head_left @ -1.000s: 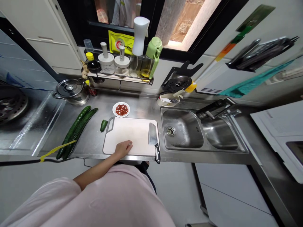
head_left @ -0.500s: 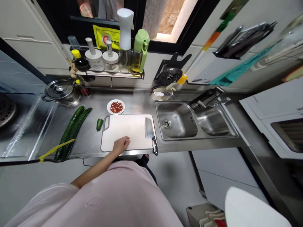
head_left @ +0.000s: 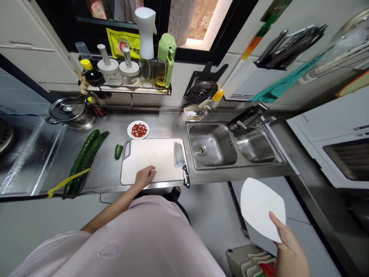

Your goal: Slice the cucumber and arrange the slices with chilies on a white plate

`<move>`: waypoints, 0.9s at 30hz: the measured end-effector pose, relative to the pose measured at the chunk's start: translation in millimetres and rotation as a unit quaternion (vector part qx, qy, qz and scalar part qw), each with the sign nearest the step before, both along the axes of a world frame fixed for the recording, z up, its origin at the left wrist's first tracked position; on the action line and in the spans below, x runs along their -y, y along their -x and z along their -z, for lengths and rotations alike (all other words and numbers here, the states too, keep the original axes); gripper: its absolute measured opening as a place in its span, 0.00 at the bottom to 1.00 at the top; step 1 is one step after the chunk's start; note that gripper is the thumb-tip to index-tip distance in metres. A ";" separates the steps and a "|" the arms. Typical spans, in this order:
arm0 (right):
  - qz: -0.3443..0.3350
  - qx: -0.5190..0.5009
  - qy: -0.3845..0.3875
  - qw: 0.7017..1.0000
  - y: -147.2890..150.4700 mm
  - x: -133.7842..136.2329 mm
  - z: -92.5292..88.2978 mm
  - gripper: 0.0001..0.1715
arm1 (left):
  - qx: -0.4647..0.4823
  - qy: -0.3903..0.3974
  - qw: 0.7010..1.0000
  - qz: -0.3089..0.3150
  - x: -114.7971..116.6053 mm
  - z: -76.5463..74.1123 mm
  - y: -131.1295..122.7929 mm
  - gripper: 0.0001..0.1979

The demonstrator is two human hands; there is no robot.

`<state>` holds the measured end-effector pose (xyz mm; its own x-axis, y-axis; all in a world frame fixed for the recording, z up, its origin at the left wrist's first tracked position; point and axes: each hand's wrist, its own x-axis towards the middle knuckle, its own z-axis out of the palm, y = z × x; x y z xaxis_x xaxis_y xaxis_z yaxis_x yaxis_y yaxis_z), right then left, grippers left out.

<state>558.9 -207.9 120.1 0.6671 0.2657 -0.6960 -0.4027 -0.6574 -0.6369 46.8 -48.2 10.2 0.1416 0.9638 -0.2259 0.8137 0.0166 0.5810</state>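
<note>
My right hand (head_left: 290, 246), at the lower right, grips the edge of a white squarish plate (head_left: 261, 207), thumb on top, over the floor beside the cabinet front. Resting on the near part of the white cutting board (head_left: 161, 154), my left hand (head_left: 145, 176) has its fingers curled together; a small pale spot shows at the fingertips, too small to name. A cleaver-like kitchen knife (head_left: 179, 156) lies along the board's right side, its black handle over the near edge. Left of the board is a cut cucumber piece (head_left: 118, 151). Behind it stands a plate of chopped red pieces (head_left: 138, 130).
Two long cucumbers (head_left: 86, 161) and a yellow strip (head_left: 69, 179) lie on the left counter. A lidded pot (head_left: 70, 113) stands behind them. To the right is a double sink (head_left: 213, 144); a bottle rack (head_left: 129, 90) hangs above. A bin-like container (head_left: 239, 259) stands low right.
The white plate has come up and left from the lower right edge, and my right hand holding it is now visible. My left hand stays on the board. The view has shifted slightly.
</note>
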 end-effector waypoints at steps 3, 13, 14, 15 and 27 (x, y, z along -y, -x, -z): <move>-0.001 -0.023 -0.074 0.997 17.0 -42.1 4.0 0.23 | 0.009 0.010 1.000 -0.008 -0.5 -3.7 -0.7 0.15; -0.065 -0.122 -0.063 0.988 92.2 -172.3 19.7 0.13 | 0.170 0.038 0.981 -0.079 -19.9 -11.2 -18.1 0.15; -0.074 -0.136 -0.060 0.986 101.3 -180.5 21.0 0.14 | 0.200 0.043 0.976 -0.079 -23.4 -12.0 -23.8 0.16; -0.086 -0.151 -0.060 0.983 110.4 -188.1 22.4 0.14 | 0.230 0.055 0.968 -0.079 -27.2 -13.3 -29.9 0.16; -0.227 -0.237 -0.076 0.942 200.2 -266.3 43.2 0.16 | 0.505 0.208 0.826 -0.136 -68.1 -64.3 -57.6 0.26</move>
